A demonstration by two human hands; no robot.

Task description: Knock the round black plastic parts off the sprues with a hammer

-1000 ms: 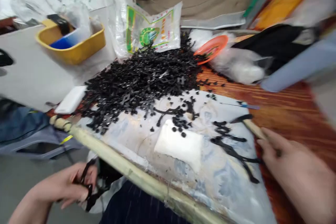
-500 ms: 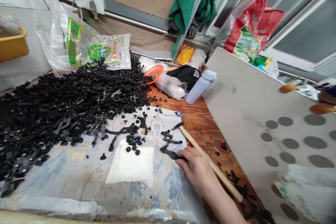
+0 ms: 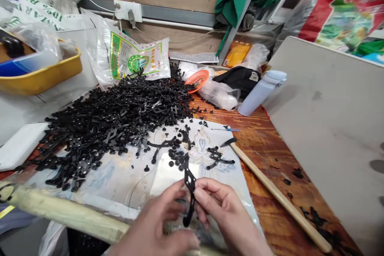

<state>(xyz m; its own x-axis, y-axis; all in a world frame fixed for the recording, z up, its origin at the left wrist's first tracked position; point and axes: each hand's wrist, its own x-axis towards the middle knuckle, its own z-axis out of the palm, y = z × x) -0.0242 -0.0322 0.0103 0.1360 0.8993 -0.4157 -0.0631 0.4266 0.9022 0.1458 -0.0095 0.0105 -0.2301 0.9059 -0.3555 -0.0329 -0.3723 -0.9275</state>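
My right hand (image 3: 217,204) pinches a black jointed linkage part (image 3: 190,180) upright above the cloth at the near side. Close on its left is my left hand (image 3: 163,224), blurred, thumb and fingers apart, with nothing visibly held. Behind the part lies a white pad (image 3: 163,174) with small black round caps (image 3: 177,156) at its top edge. Another black linkage (image 3: 219,158) rests on the patterned cloth to the right, and loose arms (image 3: 163,144) lie to the left. A large heap of black linkages (image 3: 120,108) covers the back left.
A hammer (image 3: 279,196) with a wooden handle lies along the right side. Farther back are a pale blue bottle (image 3: 261,92), an orange dish (image 3: 198,81) and a black cap (image 3: 237,80). A yellow bin (image 3: 45,78) stands left, a grey panel (image 3: 330,120) right.
My left hand has come into view. My right hand has moved left and lifted a black linkage from beside the other one. The view has turned left.
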